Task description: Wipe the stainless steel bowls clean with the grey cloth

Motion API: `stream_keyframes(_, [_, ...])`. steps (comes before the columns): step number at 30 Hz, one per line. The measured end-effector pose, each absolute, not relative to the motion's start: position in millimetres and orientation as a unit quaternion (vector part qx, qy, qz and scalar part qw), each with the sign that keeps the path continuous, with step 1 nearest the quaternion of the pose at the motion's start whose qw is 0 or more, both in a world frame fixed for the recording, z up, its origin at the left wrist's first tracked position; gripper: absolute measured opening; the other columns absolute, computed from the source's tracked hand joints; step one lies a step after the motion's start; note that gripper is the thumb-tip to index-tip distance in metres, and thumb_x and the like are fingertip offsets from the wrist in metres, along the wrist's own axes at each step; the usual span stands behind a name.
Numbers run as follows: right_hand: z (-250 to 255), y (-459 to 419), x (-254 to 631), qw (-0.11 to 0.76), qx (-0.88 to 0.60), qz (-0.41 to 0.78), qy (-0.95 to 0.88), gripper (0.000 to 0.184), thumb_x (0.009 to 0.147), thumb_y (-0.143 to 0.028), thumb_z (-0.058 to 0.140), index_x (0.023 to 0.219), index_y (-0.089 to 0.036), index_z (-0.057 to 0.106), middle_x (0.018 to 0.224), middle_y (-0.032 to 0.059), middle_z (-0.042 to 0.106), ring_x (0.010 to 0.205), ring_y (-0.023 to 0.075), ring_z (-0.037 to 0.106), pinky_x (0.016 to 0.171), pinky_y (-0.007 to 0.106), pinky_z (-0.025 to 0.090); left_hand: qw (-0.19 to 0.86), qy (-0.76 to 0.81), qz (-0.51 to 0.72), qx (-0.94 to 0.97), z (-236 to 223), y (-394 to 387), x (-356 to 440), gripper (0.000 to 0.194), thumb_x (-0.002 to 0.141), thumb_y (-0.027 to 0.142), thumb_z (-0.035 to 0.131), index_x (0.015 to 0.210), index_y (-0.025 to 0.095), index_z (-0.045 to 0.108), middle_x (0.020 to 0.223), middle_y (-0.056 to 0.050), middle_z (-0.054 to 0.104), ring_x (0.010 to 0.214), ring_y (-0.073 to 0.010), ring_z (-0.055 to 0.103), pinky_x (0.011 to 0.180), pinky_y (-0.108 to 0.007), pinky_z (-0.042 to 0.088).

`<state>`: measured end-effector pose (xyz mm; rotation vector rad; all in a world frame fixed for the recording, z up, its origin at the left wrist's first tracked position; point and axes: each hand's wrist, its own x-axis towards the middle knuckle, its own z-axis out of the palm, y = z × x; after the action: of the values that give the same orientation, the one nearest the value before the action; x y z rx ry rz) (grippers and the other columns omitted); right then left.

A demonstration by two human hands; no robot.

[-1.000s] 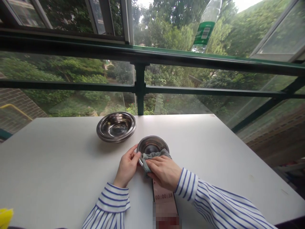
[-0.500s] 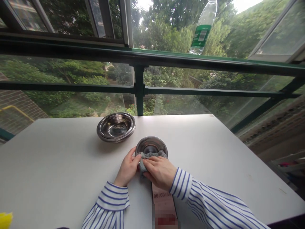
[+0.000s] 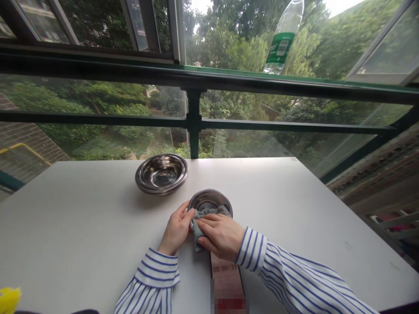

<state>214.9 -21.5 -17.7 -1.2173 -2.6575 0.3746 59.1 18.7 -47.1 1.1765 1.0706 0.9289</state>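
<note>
A shiny metal bowl (image 3: pixel 209 196) is held tilted over the near middle of the white table (image 3: pixel 98 244). My left hand (image 3: pixel 177 227) grips its left rim, thumb on the near side. A grey-green cloth (image 3: pixel 198 226) drapes over the bowl's near edge and partly into it. My right hand (image 3: pixel 221 233) presses the cloth against that edge, its fingers closed together over the fabric. The bowl's underside and my left fingertips are hidden.
Stacked metal bowls (image 3: pixel 162 174) stand at the far left of the bowl I hold. Below my right hand lies a phone (image 3: pixel 225 279) showing a timer. A plastic bottle (image 3: pixel 283 41) stands beyond the green railing (image 3: pixel 229 80). Something yellow (image 3: pixel 9 300) shows at the lower left.
The whole view has shifted slightly, so everything sits a little further right. Both hands keep their hold, and slightly more of the cloth's lower end shows beneath my right hand.
</note>
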Motion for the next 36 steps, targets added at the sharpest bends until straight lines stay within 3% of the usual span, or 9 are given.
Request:
stream_keyframes(4, [-21.6,-6.2,208.8,0.112,-0.436,0.108,-0.886,0.039,0.09,-0.037,0.034,0.118,-0.012,0.046,0.116,0.0112,0.056,0.109,0.0209,0.046,0.089,0.034,0.039,0.605,0.446,0.416,0.512,-45.8,18.9,59.7,0.04,0.074,0.032,0.056,0.11,0.014,0.057,0.061,0.002,0.059,0.055,-0.0122,0.053,0.054,-0.022,0.043])
stream_keyframes(8, [-21.7,-0.9,214.1,0.073,-0.51,0.061,-0.855,0.041,0.087,-0.032,0.038,0.118,-0.006,0.048,0.119,0.0158,0.054,0.111,0.0253,0.045,0.09,0.036,0.04,0.624,0.462,0.403,0.485,-44.2,16.9,63.5,0.045,0.074,0.034,0.056,0.114,0.014,0.054,0.052,0.005,0.053,0.045,-0.012,0.048,0.044,-0.023,0.04])
stream_keyframes(13, [-19.6,-7.6,215.0,0.054,-0.557,0.056,-0.827,0.039,0.085,-0.025,0.039,0.109,0.001,0.053,0.106,0.025,0.057,0.099,0.031,0.051,0.081,0.043,0.043,0.62,0.458,0.41,0.488,-42.1,13.7,68.0,0.041,0.074,0.033,0.056,0.11,0.014,0.057,0.05,0.005,0.05,0.044,-0.0119,0.046,0.044,-0.023,0.039])
stream_keyframes(17, [-19.3,-2.3,207.5,0.06,-0.512,0.079,-0.853,0.032,0.084,-0.021,0.04,0.11,-0.007,0.053,0.11,0.016,0.057,0.104,0.0242,0.049,0.089,0.035,0.039,0.641,0.443,0.406,0.477,-43.1,14.0,66.7,0.039,0.075,0.031,0.055,0.111,0.015,0.056,0.054,0.005,0.051,0.044,-0.0106,0.045,0.046,-0.022,0.039])
stream_keyframes(21, [-14.6,1.1,212.8,0.041,-0.448,0.119,-0.885,0.018,0.081,-0.018,0.044,0.09,-0.018,0.06,0.086,0.0027,0.065,0.084,0.0135,0.057,0.08,0.022,0.042,0.643,0.438,0.414,0.473,-45.6,14.1,64.5,0.04,0.075,0.031,0.054,0.111,0.014,0.055,0.051,0.007,0.047,0.043,-0.0095,0.041,0.044,-0.021,0.036])
stream_keyframes(26, [-5.7,-9.6,232.0,0.008,-0.49,0.106,-0.865,0.016,0.076,-0.025,0.049,0.069,-0.016,0.06,0.066,0.0058,0.063,0.064,0.0172,0.058,0.061,0.027,0.043,0.64,0.437,0.406,0.484,-43.2,13.5,67.1,0.042,0.075,0.032,0.055,0.113,0.014,0.055,0.049,0.006,0.047,0.044,-0.0107,0.044,0.043,-0.021,0.037])
stream_keyframes(28, [-6.5,-11.0,232.4,0.006,-0.52,0.091,-0.849,0.016,0.075,-0.024,0.048,0.071,-0.014,0.06,0.069,0.0094,0.063,0.069,0.0208,0.059,0.063,0.03,0.044,0.641,0.446,0.4,0.48,-42.3,13.9,67.8,0.042,0.074,0.032,0.056,0.112,0.014,0.056,0.049,0.006,0.049,0.042,-0.0106,0.044,0.042,-0.021,0.038])
stream_keyframes(32, [-14.8,-1.0,219.9,0.03,-0.532,0.086,-0.842,0.025,0.076,-0.018,0.045,0.096,-0.007,0.057,0.097,0.0166,0.061,0.094,0.0253,0.054,0.078,0.034,0.043,0.649,0.45,0.397,0.468,-43.0,14.7,67.0,0.04,0.074,0.031,0.056,0.109,0.013,0.058,0.052,0.004,0.054,0.044,-0.0107,0.046,0.043,-0.021,0.038])
stream_keyframes(36, [-17.0,11.5,210.6,0.033,-0.461,0.13,-0.877,0.023,0.076,-0.013,0.046,0.095,-0.012,0.058,0.099,0.009,0.062,0.098,0.0176,0.053,0.088,0.026,0.038,0.658,0.44,0.406,0.456,-44.9,14.9,65.8,0.041,0.074,0.031,0.055,0.111,0.014,0.057,0.057,0.002,0.059,0.048,-0.0127,0.051,0.046,-0.023,0.041])
